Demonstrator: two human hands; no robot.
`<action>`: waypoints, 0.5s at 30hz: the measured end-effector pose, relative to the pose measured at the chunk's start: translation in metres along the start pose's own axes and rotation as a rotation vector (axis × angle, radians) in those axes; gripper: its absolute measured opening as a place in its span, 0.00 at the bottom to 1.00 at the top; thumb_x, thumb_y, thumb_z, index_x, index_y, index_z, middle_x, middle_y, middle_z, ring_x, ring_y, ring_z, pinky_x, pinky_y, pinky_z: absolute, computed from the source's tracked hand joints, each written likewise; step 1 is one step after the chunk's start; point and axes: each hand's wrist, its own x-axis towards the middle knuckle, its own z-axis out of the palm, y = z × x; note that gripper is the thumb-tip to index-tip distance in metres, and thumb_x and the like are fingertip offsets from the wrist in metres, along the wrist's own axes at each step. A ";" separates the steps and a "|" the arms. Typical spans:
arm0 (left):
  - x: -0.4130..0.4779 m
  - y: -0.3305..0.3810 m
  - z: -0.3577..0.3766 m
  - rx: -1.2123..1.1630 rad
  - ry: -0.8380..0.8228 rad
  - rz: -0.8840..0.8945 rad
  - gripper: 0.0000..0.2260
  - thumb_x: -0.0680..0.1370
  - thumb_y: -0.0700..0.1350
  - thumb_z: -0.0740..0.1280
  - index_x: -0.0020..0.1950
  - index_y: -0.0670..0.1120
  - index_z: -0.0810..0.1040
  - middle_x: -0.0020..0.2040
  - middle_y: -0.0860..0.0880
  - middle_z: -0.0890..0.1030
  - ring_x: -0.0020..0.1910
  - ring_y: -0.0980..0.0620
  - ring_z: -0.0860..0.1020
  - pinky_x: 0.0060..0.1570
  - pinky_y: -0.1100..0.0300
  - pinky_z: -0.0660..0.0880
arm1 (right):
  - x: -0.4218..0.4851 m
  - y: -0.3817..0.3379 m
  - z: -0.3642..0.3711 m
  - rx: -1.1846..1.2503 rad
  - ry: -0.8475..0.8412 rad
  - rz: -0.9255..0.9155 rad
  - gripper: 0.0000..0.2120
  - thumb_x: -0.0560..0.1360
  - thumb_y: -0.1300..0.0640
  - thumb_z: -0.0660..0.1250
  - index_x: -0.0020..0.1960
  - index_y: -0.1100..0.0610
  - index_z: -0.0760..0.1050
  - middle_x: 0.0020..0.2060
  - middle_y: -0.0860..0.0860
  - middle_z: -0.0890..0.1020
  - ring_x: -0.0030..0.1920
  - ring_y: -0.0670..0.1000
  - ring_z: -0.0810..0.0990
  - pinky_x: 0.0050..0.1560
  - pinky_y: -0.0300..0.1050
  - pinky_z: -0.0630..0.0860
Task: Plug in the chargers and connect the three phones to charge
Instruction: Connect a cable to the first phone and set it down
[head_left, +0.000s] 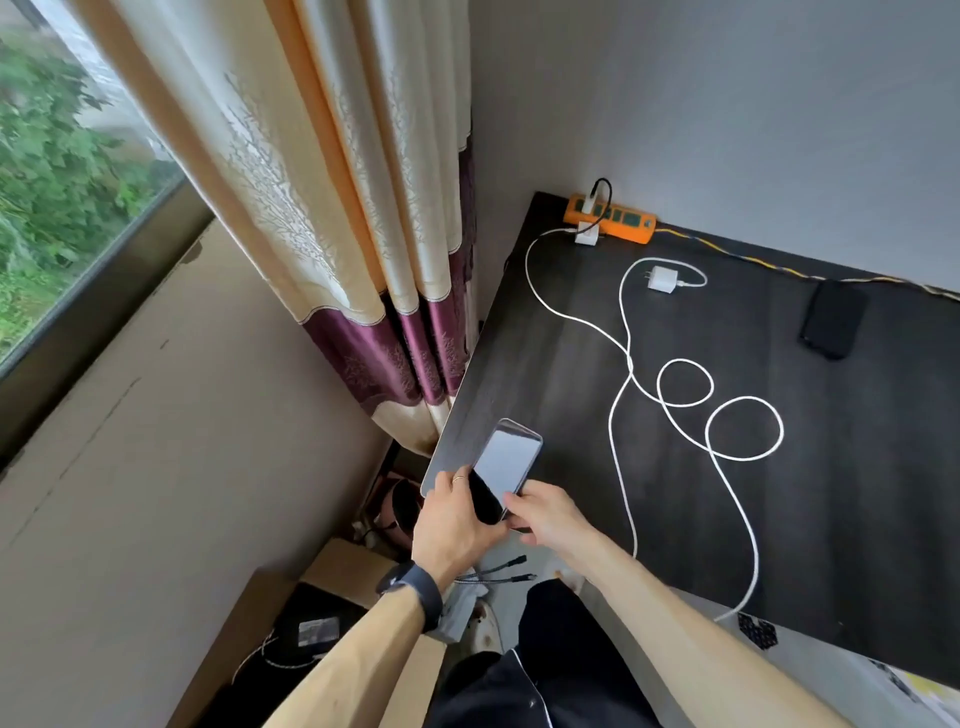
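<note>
The table (857, 519) is near-black with faint grain; at its twelve o'clock lies an orange power strip (613, 217) with green sockets; white cables (623, 364) loop across it; the curtain (322, 182) is cream, tree-patterned, purple-banded.

Single head-worn camera is looking steeply down, close over the counter (727, 467)'s corner, tilting toward 1 o'clock.

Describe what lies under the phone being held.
Under the phone is the dark table's left front corner. Both hands cover its lower end, hiding any port or plug.
</note>
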 end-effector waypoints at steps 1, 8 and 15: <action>0.004 0.000 0.001 0.009 0.010 -0.053 0.42 0.62 0.66 0.70 0.71 0.48 0.67 0.60 0.48 0.72 0.60 0.44 0.75 0.56 0.49 0.76 | 0.003 -0.001 -0.004 -0.035 0.019 -0.004 0.09 0.80 0.52 0.64 0.57 0.51 0.80 0.52 0.48 0.85 0.51 0.50 0.85 0.49 0.43 0.78; 0.036 -0.010 0.012 0.136 0.046 -0.254 0.40 0.66 0.65 0.69 0.70 0.45 0.67 0.59 0.45 0.71 0.58 0.42 0.75 0.55 0.48 0.75 | 0.028 0.033 -0.051 -0.790 0.276 -0.045 0.22 0.80 0.47 0.61 0.73 0.49 0.68 0.75 0.49 0.68 0.72 0.56 0.66 0.70 0.49 0.66; 0.059 -0.003 0.026 0.192 0.086 -0.281 0.39 0.66 0.66 0.69 0.69 0.45 0.66 0.60 0.45 0.72 0.59 0.43 0.75 0.57 0.48 0.73 | 0.022 0.080 -0.069 -1.048 0.236 -0.015 0.38 0.79 0.45 0.63 0.81 0.45 0.46 0.81 0.48 0.41 0.80 0.58 0.40 0.74 0.64 0.63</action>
